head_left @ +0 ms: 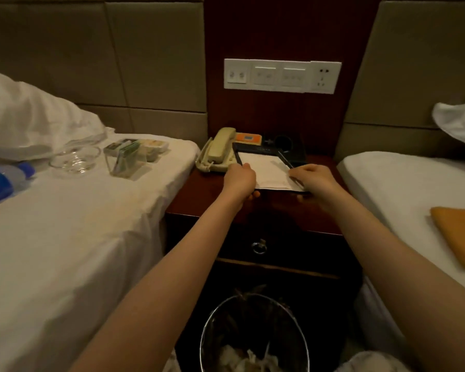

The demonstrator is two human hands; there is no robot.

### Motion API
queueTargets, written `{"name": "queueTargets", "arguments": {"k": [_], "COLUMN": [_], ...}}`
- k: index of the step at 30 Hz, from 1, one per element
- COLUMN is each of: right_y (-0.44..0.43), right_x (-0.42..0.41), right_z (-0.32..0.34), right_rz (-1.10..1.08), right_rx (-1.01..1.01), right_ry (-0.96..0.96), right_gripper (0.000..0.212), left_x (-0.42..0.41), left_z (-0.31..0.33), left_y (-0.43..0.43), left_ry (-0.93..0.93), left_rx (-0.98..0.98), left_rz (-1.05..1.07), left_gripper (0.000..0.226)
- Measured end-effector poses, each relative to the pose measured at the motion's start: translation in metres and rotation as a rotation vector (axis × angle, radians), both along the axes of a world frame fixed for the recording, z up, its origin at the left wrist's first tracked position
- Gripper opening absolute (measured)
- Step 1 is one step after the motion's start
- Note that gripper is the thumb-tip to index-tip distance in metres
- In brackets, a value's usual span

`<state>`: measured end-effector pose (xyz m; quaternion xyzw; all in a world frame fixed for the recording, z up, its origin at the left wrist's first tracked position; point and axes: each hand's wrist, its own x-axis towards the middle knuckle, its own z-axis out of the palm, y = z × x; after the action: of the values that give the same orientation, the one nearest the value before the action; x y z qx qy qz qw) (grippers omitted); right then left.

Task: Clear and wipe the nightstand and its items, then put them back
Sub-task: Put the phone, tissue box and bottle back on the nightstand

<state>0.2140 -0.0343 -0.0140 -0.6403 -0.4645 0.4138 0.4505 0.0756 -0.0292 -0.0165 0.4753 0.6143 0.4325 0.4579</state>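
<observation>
A dark notepad holder (pixel 255 149) with white paper (pixel 269 169) lies on the dark wooden nightstand (pixel 199 194). My left hand (pixel 239 179) grips its near left edge, thumb underneath. On the near right edge my right hand (pixel 313 179) grips the holder, beside a pen (pixel 286 160) lying along the paper. A beige telephone (pixel 218 151) stands at the back left of the nightstand, touching the holder. A glass ashtray (pixel 75 158), a clear card stand (pixel 124 159), small packets (pixel 152 149) and a water bottle (pixel 3 178) lie on the left bed.
An orange cloth (pixel 459 234) lies folded on the right bed (pixel 387 178). A dark tray with a cup (pixel 285 145) sits at the nightstand's back. A lined waste bin (pixel 253 336) stands on the floor below the drawer (pixel 259 247). Wall sockets (pixel 282 76) are above.
</observation>
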Motion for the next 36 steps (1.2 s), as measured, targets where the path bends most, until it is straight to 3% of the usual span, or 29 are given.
{"name": "queueTargets", "arguments": {"k": [4,8,11,16,19,20,24,30,33,36], "right_y": [0.011,0.023,0.032,0.044,0.052,0.056,0.07,0.102,0.115,0.124], "right_x": [0.044,0.086,0.112,0.152,0.163,0.164,0.154,0.142,0.146,0.146], "right_z": [-0.009,-0.016,-0.021,-0.038,-0.049,-0.051,-0.054,-0.061,-0.061,-0.063], "right_rz": [-0.136,-0.265,-0.339,-0.432,-0.478,-0.488,-0.476,-0.376,-0.419,-0.377], "right_rx": [0.078,0.131,0.144,0.08,0.08,0.098,0.162,0.12,0.097,0.075], "right_ry": [-0.07,-0.07,-0.085,-0.07,-0.088,-0.115,-0.338,-0.628,-0.698,-0.863], "right_gripper": [0.012,0.031,0.031,0.03,0.028,0.028,0.03,0.031,0.032,0.031], "left_x": [0.044,0.083,0.109,0.136,0.143,0.146,0.149,0.153,0.159,0.162], "left_z": [0.007,0.009,0.008,0.004,-0.006,-0.01,-0.02,-0.042,-0.045,-0.049], "left_y": [0.018,0.035,0.045,0.053,0.061,0.065,0.081,0.098,0.096,0.093], "left_ry": [-0.048,-0.028,-0.012,-0.16,-0.208,-0.202,-0.155,0.357,0.66,1.11], "left_rx": [0.053,0.047,0.016,-0.13,-0.186,-0.183,-0.156,0.058,0.096,0.235], "left_rz": [-0.096,-0.179,-0.254,-0.461,-0.53,-0.521,-0.479,-0.542,-0.582,-0.543], "left_gripper": [0.039,0.039,0.036,0.005,0.011,0.024,0.05,0.069,0.055,0.045]}}
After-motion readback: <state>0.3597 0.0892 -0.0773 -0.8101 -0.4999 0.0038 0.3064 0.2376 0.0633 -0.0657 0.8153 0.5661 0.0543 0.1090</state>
